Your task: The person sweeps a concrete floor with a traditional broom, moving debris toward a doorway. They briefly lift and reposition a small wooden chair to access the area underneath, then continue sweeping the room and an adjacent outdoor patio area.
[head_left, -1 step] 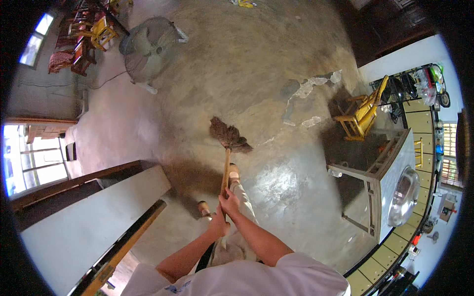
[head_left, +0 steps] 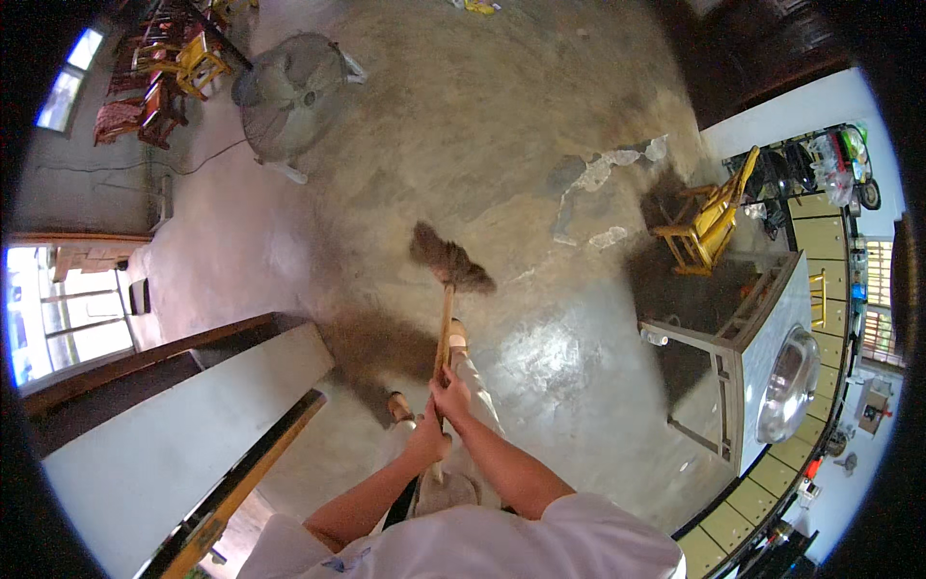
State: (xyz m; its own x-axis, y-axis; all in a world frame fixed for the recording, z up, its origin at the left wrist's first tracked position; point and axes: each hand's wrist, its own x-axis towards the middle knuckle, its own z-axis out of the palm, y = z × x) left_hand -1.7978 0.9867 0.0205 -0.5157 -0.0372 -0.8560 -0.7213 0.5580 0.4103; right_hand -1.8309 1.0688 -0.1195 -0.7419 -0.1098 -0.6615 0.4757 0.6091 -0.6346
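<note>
A mop (head_left: 445, 323) with a wooden handle and a shaggy, dark brown head stretches away from me. Its head lies spread on the concrete floor (head_left: 434, 145) ahead of my feet. My right hand (head_left: 450, 394) is wrapped round the handle higher up, toward the head. Just below it, closer to my body, my left hand (head_left: 428, 440) is closed round the same handle. The two hands are almost touching. My feet show on either side of the handle, the right one farther forward.
A large floor fan (head_left: 294, 95) stands at far left, its cord along the wall. A white-sided cabinet (head_left: 193, 425) is near left. To the right are a yellow wooden chair (head_left: 709, 227) and a table (head_left: 772, 357) bearing a clear dome cover. Cracked patches mark the floor.
The mop head has shifted very slightly, and its strands lie differently. My hands keep their grip and have barely moved.
</note>
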